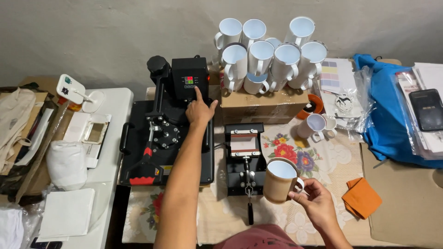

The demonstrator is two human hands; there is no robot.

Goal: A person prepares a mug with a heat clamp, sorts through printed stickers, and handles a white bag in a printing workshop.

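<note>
My left hand [200,109] reaches forward, its index finger pressing the control box [189,83] of the black heat press [166,138], just below the lit display. My right hand [317,202] holds a mug [278,180] by its handle; the mug is white inside and wrapped in brown paper. It hangs upright to the right of the small black mug press [244,157], whose handle points toward me.
Several white mugs [267,55] are stacked on a cardboard box [263,106] at the back. Another white mug [314,125] lies on the floral cloth. An orange cloth [361,197], blue fabric [387,124] and a phone [427,109] lie right; white table [108,161] with supplies left.
</note>
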